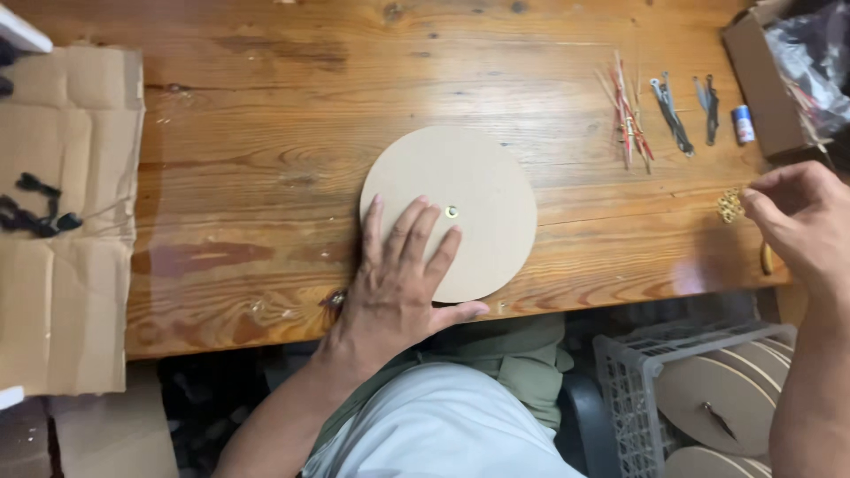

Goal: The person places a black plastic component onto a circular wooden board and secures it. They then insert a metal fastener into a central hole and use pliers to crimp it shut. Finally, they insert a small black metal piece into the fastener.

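Left hand [398,283] lies flat, fingers spread, grasping nothing, pressing the round board [469,190] on the wooden table [266,159]. Right hand [797,226] reaches its fingertips to small brass pieces [730,205] near the table's right edge; grip unclear

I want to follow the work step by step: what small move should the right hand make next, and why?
Probably the right hand should pinch one piece from the small gold-coloured metal pile and carry it to the centre hole of the round tan fibreboard disc. The left hand lies flat on that disc, and the right fingers are beside the pile.
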